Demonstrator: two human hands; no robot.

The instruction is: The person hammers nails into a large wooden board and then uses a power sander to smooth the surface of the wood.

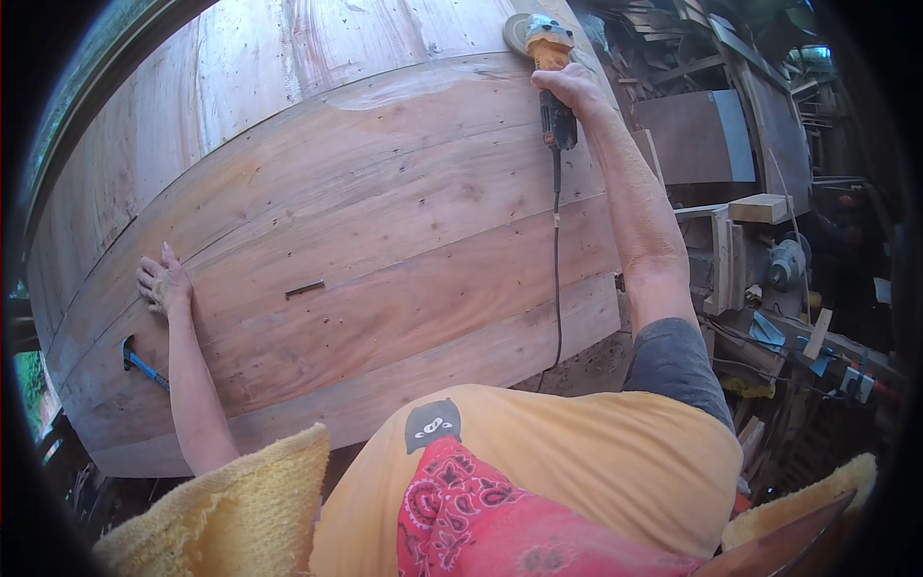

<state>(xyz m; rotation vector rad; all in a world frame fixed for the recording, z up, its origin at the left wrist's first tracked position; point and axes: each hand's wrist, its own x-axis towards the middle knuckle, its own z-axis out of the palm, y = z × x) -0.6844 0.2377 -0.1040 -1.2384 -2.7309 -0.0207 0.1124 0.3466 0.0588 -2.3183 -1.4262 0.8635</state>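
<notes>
My right hand [574,89] is wrapped round the body of an orange and black angle grinder [552,48]. The grinder's round disc [519,34] lies at the far right of a large panel of joined wooden planks [413,221]. From the grinder's rear a black cord [558,260] runs down over the planks toward me. On the left of the panel my left hand [165,285] rests flat with its fingers spread, holding nothing. Just nearer than that hand lies a hammer [144,365] with a blue handle, partly behind my forearm.
A short dark metal bar [305,289] lies mid-panel. Beyond the panel's right edge stand a brown board [694,139], a wooden block [759,208], a grey motor-like machine [786,263] and piled scrap wood. A red patterned bandana [461,505] hangs over my yellow shirt.
</notes>
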